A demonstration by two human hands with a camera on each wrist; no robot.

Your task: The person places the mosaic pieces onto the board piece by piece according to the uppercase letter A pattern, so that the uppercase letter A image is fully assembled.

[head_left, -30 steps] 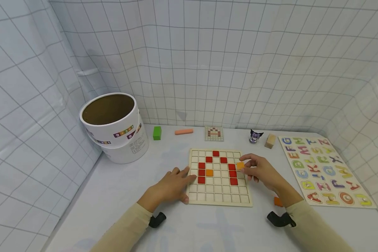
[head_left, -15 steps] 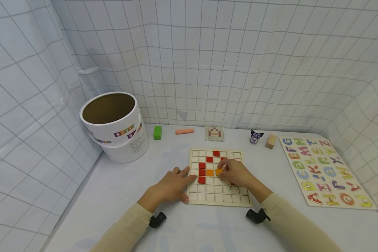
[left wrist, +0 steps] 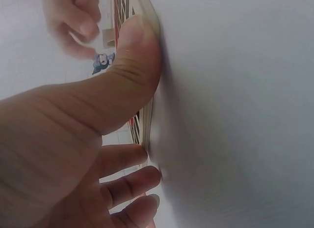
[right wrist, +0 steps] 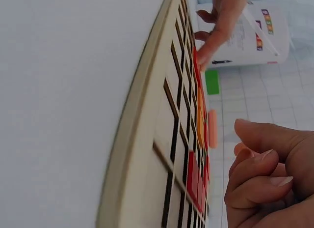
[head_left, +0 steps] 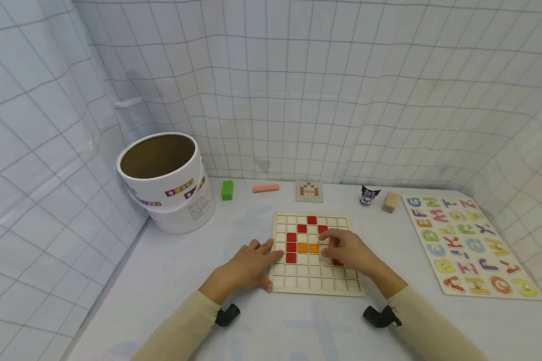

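A square wooden grid board (head_left: 316,291) lies on the table with red tiles (head_left: 291,246) set in an arch. Two orange tiles (head_left: 313,248) sit side by side in the row between the red columns. My left hand (head_left: 248,268) rests along the board's left edge; in the left wrist view its thumb (left wrist: 135,66) presses at the board's edge, fingers spread below. My right hand (head_left: 350,250) hovers over the board's right half, thumb and index finger parted, with no tile visible between them. In the right wrist view its other fingers (right wrist: 260,181) are loosely bent. It hides some red tiles.
Behind the board lie a small pattern card (head_left: 309,191), a salmon stick (head_left: 266,188) and a green block (head_left: 227,190). A white bucket (head_left: 176,200) stands left. A figurine (head_left: 368,195), a wooden block (head_left: 390,202) and a letter puzzle board (head_left: 474,245) are right.
My right hand carried an orange tile left from the board's right edge, set it beside the first orange tile, let go and drew back slightly right. My left hand stayed put.
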